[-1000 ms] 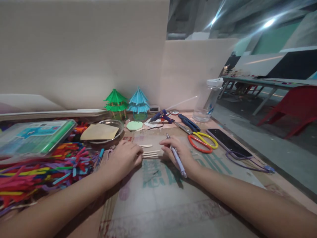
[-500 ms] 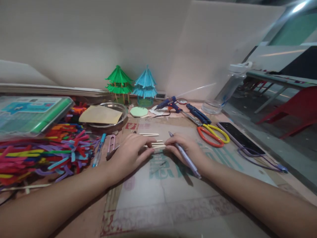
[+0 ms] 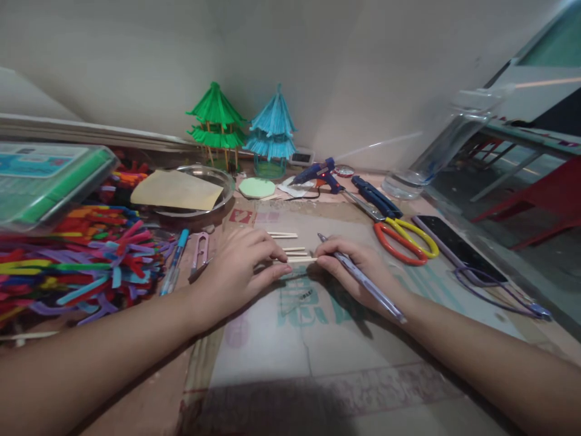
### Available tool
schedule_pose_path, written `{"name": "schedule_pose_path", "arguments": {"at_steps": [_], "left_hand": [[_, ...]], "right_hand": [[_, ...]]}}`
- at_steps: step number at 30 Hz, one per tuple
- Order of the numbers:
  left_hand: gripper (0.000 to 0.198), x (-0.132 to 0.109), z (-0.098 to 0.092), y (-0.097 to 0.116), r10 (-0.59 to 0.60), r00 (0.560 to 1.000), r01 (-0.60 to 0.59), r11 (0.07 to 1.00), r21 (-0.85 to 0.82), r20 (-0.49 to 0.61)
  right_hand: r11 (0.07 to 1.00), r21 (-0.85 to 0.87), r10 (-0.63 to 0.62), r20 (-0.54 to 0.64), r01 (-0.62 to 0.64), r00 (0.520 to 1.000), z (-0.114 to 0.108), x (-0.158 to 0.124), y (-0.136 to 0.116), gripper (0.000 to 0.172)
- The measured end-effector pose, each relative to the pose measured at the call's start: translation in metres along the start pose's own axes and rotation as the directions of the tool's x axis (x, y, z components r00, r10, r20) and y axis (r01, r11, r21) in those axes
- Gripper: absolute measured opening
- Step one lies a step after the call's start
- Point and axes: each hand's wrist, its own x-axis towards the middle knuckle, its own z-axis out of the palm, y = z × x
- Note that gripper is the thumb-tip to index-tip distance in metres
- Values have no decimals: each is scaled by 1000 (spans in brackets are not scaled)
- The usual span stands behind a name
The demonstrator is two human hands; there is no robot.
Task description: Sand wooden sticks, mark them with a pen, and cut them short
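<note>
Several thin pale wooden sticks (image 3: 299, 260) lie side by side on the printed sheet, between my two hands. My left hand (image 3: 252, 263) is bent over their left ends, with thumb and fingers closed on a stick. A pen (image 3: 363, 280) with a purple barrel rests in my right hand (image 3: 356, 266), its tip pointing away from me. The right thumb and forefinger touch the right end of the nearest stick. Two more sticks (image 3: 284, 234) lie a little farther back, their left ends partly behind my left hand.
Green (image 3: 216, 124) and blue (image 3: 272, 130) pagoda models stand by the wall. A glue gun (image 3: 318, 174), scissors (image 3: 402, 242), phone (image 3: 458, 245) and clear bottle (image 3: 449, 145) are at the right. At left lie fuzzy craft stems (image 3: 91, 266), a plastic case (image 3: 54, 181) and a purple cutter (image 3: 200, 251).
My view has shifted, so the table things sit higher and spread wider. Both hands stay at the sticks, and the pen is still in my right hand.
</note>
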Motion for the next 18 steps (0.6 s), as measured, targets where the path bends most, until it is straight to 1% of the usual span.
{"name": "schedule_pose_path", "arguments": {"at_steps": [5, 11, 15, 18], "left_hand": [[16, -1, -1, 1, 36, 999, -36, 999, 16, 0], [25, -1, -3, 2, 31, 1000, -31, 999, 32, 0], [20, -1, -3, 3, 10, 1000, -10, 1000, 27, -20], [15, -1, -2, 3, 5, 1000, -4, 1000, 30, -21]], "right_hand": [[998, -31, -54, 16, 54, 998, 1, 0, 1, 15], [989, -54, -136, 63, 140, 989, 0, 1, 0, 20], [989, -64, -132, 66, 136, 989, 0, 1, 0, 20], [987, -65, -145, 28, 147, 989, 2, 0, 1, 13]]}}
